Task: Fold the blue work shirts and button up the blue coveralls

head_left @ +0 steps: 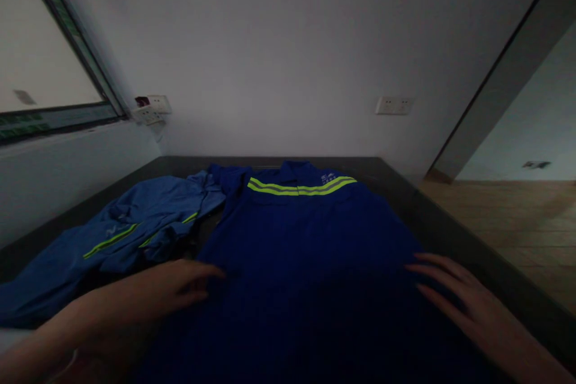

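Note:
A dark blue work jacket (pixel 310 240) lies spread out, front side up, with its collar toward the wall. A yellow-green and grey reflective stripe (pixel 299 190) crosses its chest, and a small pale print marks one side. At the jacket's left edge is my left hand (pixel 191 282), thumb and fingers apart. My right hand (pixel 454 288) is at the opposite edge, fingers spread over the cloth. Whether the fingertips press on the fabric is hard to see in the dim light. The jacket's lower part fades into shadow.
A lighter blue garment (pixel 153 210) with yellow-green stripes lies crumpled on the left of the dark table (pixel 400 192). Wall sockets (pixel 395 105) are on the wall behind. A window frame (pixel 67 117) stands at left, and wooden floor (pixel 508 222) shows at right.

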Action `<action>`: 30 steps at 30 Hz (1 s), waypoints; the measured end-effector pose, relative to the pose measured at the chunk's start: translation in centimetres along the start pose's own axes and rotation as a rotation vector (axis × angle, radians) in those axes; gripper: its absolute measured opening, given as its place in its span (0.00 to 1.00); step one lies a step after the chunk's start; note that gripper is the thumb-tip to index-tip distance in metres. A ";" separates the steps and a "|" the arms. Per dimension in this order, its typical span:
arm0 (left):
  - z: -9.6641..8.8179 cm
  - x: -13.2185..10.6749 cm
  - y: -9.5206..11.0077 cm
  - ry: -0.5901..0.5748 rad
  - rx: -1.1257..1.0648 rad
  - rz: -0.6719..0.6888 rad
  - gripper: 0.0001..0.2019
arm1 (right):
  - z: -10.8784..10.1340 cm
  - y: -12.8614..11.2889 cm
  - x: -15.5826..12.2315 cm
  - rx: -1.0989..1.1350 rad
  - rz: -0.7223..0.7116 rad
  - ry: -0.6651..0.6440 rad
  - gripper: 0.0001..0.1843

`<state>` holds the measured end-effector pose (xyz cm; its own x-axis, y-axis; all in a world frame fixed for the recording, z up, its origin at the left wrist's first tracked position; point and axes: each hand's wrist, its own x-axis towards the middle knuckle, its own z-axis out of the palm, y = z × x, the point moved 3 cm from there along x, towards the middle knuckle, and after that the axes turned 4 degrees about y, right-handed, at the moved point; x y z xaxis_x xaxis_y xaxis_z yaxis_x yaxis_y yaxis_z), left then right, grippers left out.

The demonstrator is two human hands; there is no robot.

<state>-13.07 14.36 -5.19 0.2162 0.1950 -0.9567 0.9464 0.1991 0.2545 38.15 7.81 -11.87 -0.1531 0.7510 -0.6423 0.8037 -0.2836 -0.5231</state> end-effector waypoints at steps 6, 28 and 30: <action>-1.7 16.6 4.9 0.196 0.185 0.319 0.18 | 8.2 -8.2 11.8 0.015 -0.326 -0.219 0.19; -1.9 42.7 -4.5 0.598 0.325 0.007 0.19 | 20.4 -5.6 40.1 -0.358 -0.081 -0.185 0.16; -1.7 44.5 -5.5 0.606 0.276 -0.077 0.21 | 21.9 -3.8 41.6 -0.365 0.032 -0.153 0.18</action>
<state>-9.04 23.54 -48.95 0.0489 0.7108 -0.7016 0.9978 -0.0033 0.0663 16.17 27.05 -48.90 -0.1863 0.6397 -0.7457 0.9569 -0.0542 -0.2854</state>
